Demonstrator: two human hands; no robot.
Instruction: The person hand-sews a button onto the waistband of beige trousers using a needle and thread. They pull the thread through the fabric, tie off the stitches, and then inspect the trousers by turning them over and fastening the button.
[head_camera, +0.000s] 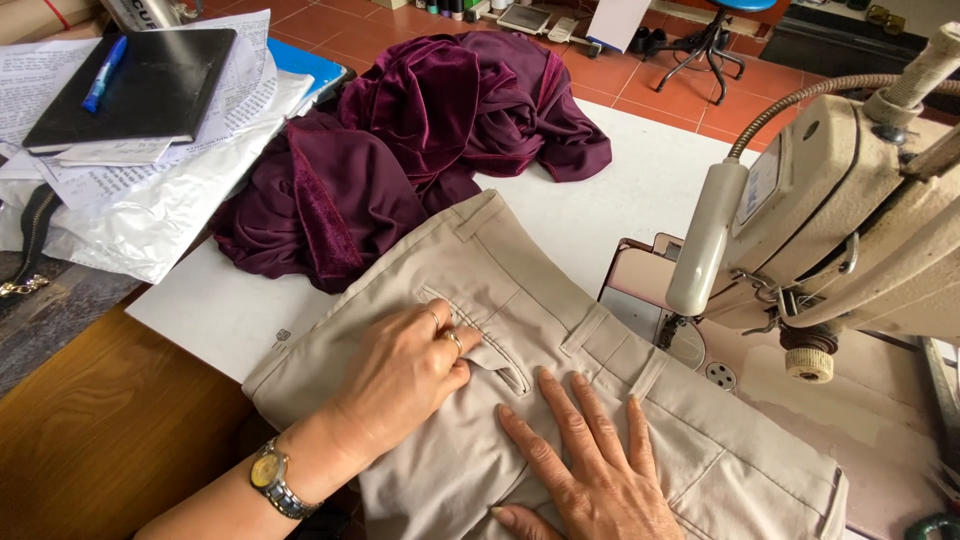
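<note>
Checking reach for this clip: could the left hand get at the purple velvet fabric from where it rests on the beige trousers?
Probably yes. The left hand lies flat on the beige trousers, and the purple velvet fabric sits just beyond their waistband with nothing between.

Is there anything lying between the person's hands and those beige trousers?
Nothing visible. Both the left hand and the right hand lie flat right on the beige trousers, beside the back pocket. The purple cloth lies apart, farther back.

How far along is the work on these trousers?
Done: beige trousers lie spread on the table. In hand: left hand presses at the pocket, right hand flattens the cloth. Left: nothing sits under the sewing machine needle yet.
</note>
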